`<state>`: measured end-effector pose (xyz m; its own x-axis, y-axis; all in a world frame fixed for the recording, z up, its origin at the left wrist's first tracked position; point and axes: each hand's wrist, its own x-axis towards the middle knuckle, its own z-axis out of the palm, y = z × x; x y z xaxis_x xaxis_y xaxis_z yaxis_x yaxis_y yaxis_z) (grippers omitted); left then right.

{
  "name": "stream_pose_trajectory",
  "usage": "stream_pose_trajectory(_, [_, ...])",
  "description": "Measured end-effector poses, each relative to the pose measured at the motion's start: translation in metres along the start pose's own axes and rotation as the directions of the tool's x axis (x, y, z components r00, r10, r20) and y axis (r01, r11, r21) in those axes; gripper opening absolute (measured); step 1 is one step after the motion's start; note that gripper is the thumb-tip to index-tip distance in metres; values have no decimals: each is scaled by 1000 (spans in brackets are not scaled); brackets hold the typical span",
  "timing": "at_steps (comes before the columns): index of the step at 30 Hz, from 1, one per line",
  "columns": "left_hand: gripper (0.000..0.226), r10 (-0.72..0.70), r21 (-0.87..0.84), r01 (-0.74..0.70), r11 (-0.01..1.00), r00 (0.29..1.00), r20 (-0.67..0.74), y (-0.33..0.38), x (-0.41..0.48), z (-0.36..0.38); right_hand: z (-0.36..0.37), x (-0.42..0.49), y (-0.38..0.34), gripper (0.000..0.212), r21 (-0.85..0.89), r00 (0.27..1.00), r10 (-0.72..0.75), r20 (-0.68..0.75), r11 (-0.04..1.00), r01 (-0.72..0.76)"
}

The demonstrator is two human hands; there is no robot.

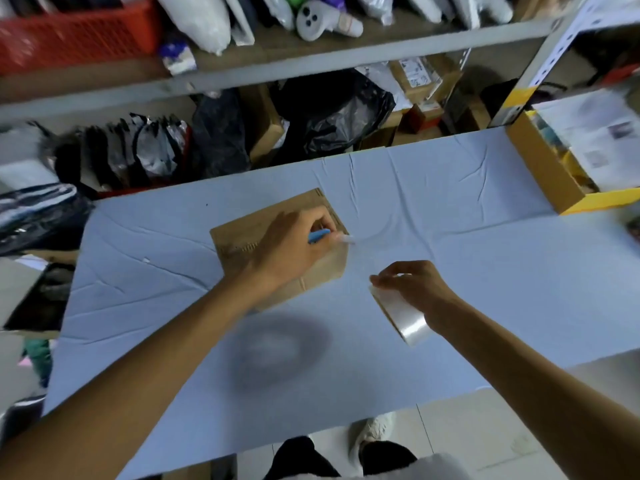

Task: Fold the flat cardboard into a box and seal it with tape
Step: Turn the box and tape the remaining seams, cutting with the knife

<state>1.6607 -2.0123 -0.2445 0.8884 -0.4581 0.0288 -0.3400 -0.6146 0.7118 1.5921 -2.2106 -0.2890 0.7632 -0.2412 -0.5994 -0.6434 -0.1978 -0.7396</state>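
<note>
One view only is given, from a wide-angle camera worn on the head. It is placed above the near edge of the desk and is turned forward and steeply down. The desk is seen from near and fills the middle of the picture, with its far edge rising toward 2 o'clock. The arms are seen entering from 7 and 5 o'clock, and the left grip and the right grip are found close to the centre. At 6 o'clock the floor and a shoe are caught. At 12 o'clock the shelves behind the desk are included.
</note>
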Motion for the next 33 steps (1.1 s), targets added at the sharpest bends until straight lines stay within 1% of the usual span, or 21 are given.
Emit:
stream_pose_trajectory(3, [19, -6, -19, 5, 1000, 998, -64, -1, 12, 17, 3, 0, -1, 17, 3, 1000, 1, 7, 1000, -1])
stream_pose_trajectory(6, [20, -36, 106, 45, 993, 996, -81, -14, 15, 38, 6, -1, 1, 16, 0, 1000, 4, -1, 1000, -4])
stream_pose_trajectory(7, [21, -42, 107, 50, 993, 996, -73, -19, 15, 42, 7, -2, 2, 16, -2, 1000, 7, -3, 1000, -7])
stream_pose_trajectory(9, [23, -57, 53, 60, 997, 997, -60, -23, 15, 47, 8, -2, 4, 15, 8, 1000, 15, -2, 1000, -15])
stream_pose_trajectory(14, [25, -70, 13, 72, 997, 992, -103, -17, 18, 55, 11, -1, 5, 16, 13, 999, 28, 24, 1000, -28])
stream_pose_trajectory(20, [25, -38, 56, 45, 997, 992, -117, -20, 15, 60, 14, 2, 6, 15, 17, 999, 26, 33, 999, -27])
stream_pose_trajectory(25, [23, 7, 40, -2, 999, 991, -136, -19, 12, 64, 16, 2, 7, 16, -14, 1000, 20, 14, 1000, -20])
stream_pose_trajectory(27, [24, 15, 52, -8, 999, 991, -135, -20, 12, 63, 16, 2, 7, 19, -22, 1000, 28, 0, 999, -28])
stream_pose_trajectory(30, [24, 17, 71, -8, 997, 992, -127, -20, 13, 62, 15, 3, 5, 31, -25, 999, 24, -35, 999, -25])
stream_pose_trajectory(33, [25, 8, 79, 0, 997, 994, -107, -21, 14, 62, 14, 4, 3, 29, -50, 1000, 3, -13, 999, -3])
